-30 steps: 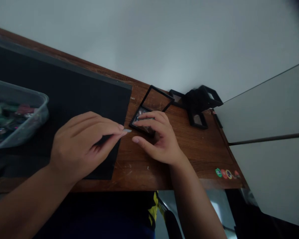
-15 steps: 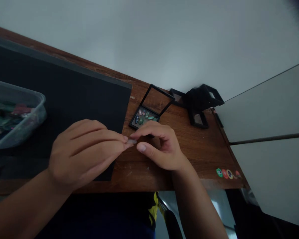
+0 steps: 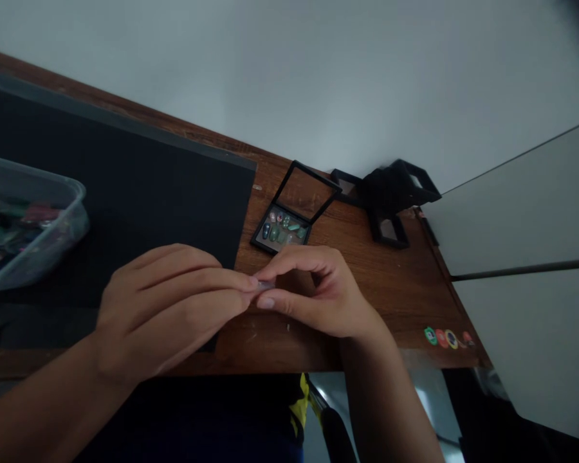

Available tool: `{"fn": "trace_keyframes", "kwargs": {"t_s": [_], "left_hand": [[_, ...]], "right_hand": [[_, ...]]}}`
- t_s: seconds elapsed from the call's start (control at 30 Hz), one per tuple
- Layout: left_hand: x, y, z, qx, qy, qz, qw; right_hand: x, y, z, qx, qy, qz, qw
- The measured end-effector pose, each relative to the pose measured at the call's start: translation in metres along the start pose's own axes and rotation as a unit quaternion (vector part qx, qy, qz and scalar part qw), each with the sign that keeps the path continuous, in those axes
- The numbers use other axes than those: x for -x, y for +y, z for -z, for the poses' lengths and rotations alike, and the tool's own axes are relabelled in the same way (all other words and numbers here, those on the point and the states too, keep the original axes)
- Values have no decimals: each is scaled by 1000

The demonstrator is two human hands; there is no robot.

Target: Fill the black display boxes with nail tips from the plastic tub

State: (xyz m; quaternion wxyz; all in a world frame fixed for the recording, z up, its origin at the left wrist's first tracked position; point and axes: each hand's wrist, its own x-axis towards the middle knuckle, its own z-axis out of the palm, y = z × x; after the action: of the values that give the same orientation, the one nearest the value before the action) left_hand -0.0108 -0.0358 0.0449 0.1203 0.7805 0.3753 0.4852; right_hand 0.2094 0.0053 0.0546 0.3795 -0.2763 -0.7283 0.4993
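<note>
My left hand point(image 3: 174, 308) and my right hand point(image 3: 313, 289) meet fingertip to fingertip over the front of the wooden desk point(image 3: 367, 289). Both pinch the same small pale piece point(image 3: 264, 285), thin and whitish; I cannot make out what it is. Just beyond my right hand lies a small open black case point(image 3: 282, 233) with several green and pink press-on nails in its tray. Its lid point(image 3: 309, 191) stands up behind it.
A black mat point(image 3: 125, 180) covers the left of the desk. A clear plastic tub point(image 3: 29, 225) with coloured bits stands at the far left. More black frame cases point(image 3: 390, 199) are piled at the back right. Round stickers point(image 3: 446, 337) mark the front right corner.
My right hand left the open case and came back to meet my left hand. Both now pinch the small pale piece that my left hand alone held before. The nails in the case are uncovered.
</note>
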Motion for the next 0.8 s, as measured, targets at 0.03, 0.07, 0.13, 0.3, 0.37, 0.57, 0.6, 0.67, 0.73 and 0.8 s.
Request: {"fn": "trace_keyframes", "kwargs": {"t_s": [0.03, 0.07, 0.13, 0.3, 0.37, 0.57, 0.6, 0.67, 0.73, 0.8], "left_hand": [[0, -2, -1, -14, -13, -23, 1000], [1, -5, -2, -28, -21, -38, 999], [0, -8, -4, -36, -18, -37, 998], [-1, -11, -9, -23, 9, 11, 1000], [0, -12, -9, -40, -4, -19, 999], [-1, -18, -11, -59, -39, -36, 997], [-1, -19, -11, -53, -39, -23, 998], [-2, -19, -11, -39, -33, 7, 999], [-3, -18, -11, -28, -28, 36, 999], [-4, -17, -11, -21, -23, 55, 998]], "right_hand": [[0, -1, 1, -4, 2, -19, 1000], [0, -1, 2, -9, 6, -36, 999], [1, 0, 4, -20, 11, -59, 998], [1, 3, 5, -19, 16, -50, 998], [0, 3, 6, 0, 25, -47, 999], [-1, 4, 7, 34, 22, -28, 999], [-1, 5, 8, 40, 17, -25, 999], [-1, 6, 7, 49, 11, -13, 999], [-1, 6, 7, 61, 7, 0, 998], [0, 7, 6, 73, 12, 6, 997]]}}
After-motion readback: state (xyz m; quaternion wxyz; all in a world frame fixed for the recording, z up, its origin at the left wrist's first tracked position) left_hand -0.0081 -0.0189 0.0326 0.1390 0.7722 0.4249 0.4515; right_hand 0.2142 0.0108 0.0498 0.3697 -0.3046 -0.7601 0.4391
